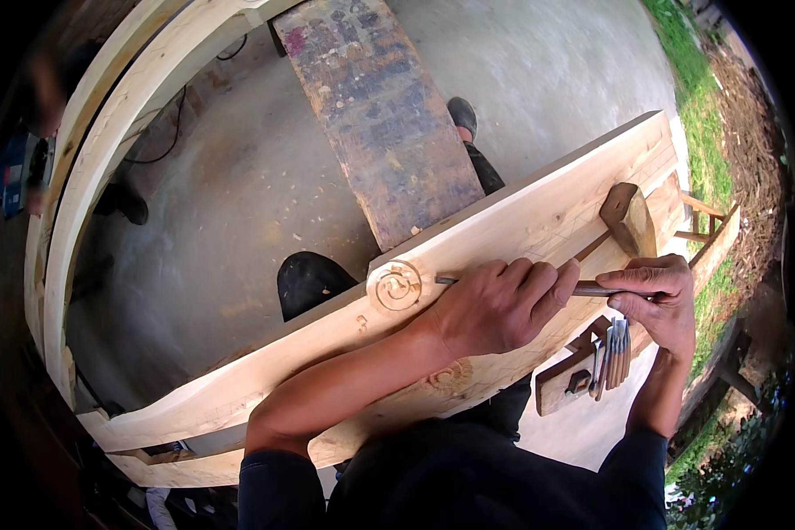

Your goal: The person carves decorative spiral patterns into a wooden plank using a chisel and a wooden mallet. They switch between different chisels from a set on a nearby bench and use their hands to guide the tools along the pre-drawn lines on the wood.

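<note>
A long pale timber beam (539, 208) lies slantwise before me, with a spiral carved in a circle (399, 285) near its middle. My left hand (503, 305) lies across the beam, fingers closed round the shaft of a carving chisel (587, 288). The tip of the tool points left and shows just right of the spiral. At the other end, my right hand (662, 296) pinches the handle between thumb and fingers. A wooden mallet (629, 219) rests on the wood beyond my right hand.
Several more chisels (616, 353) lie on a small wooden board (556, 389) at the near right. A paint-stained plank (380, 124) stretches away from the beam. Curved timbers (71, 203) arch on the left, where a blurred person stands by a blue tool (13, 172). Grass (707, 141) borders the concrete.
</note>
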Tool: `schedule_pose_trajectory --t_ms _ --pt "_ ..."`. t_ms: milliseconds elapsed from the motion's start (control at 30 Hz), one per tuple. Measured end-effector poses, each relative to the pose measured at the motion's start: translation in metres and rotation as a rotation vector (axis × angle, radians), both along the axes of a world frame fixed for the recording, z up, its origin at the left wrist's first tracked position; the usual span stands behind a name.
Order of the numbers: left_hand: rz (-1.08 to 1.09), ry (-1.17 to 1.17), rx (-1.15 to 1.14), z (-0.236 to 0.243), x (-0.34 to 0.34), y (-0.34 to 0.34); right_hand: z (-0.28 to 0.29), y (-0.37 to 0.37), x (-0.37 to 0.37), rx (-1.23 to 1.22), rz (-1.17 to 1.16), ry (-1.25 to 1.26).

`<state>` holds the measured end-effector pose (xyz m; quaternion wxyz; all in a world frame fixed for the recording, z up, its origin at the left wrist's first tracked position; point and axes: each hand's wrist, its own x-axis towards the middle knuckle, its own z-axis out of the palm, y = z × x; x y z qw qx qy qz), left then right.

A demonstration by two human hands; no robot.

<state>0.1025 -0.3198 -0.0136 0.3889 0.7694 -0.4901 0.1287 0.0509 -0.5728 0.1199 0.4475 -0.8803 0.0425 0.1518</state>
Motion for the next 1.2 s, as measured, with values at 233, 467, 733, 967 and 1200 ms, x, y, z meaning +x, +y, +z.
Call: schedule_pose_trajectory --t_ms 233,467,733,967,1200 --pt "0.064 0.049 -0.034 0.001 -0.002 -0.002 0.006 0.003 0.016 0.017 0.058 0.041" --pt "0.078 0.065 -0.057 0.001 0.001 -0.006 0.0 -0.002 0.019 -0.02 0.092 -0.047" --pt "0.105 0.103 -0.077 0.001 0.003 -0.006 0.007 0.002 0.03 -0.05 0.079 0.024" --pt "0.1 0.12 -0.118 0.002 0.007 -0.006 0.012 0.004 0.038 -0.051 0.117 0.022" --pt "0.109 0.12 -0.123 0.0 0.007 -0.01 0.014 0.001 0.042 -0.03 0.109 0.062"
